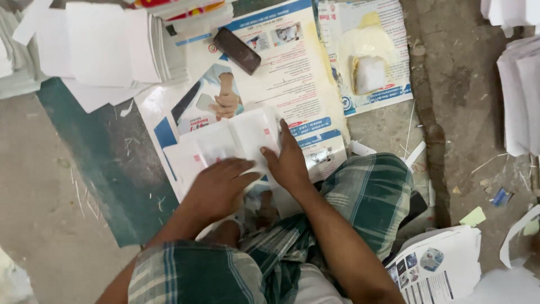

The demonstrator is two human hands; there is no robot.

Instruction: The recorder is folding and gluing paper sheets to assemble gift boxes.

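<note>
Folded white paper (239, 138) lies on a large printed poster sheet (292, 73) spread over the floor (50, 186), just ahead of the person's knees. It looks light, thin and limp, likely to slide and crease, so pressing flat suits it better than pinching. Left hand (216, 188) and right hand (289, 163) both rest on it, fingers spread flat, each grip open and clasping nothing. Its long axis runs left to right, rising slightly toward the right.

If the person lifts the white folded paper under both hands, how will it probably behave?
The white folded paper looks thin, so it would probably flop and feel light. It lies flat under the left hand and right hand, so it should not roll, though it might slide on the glossy poster.
</note>
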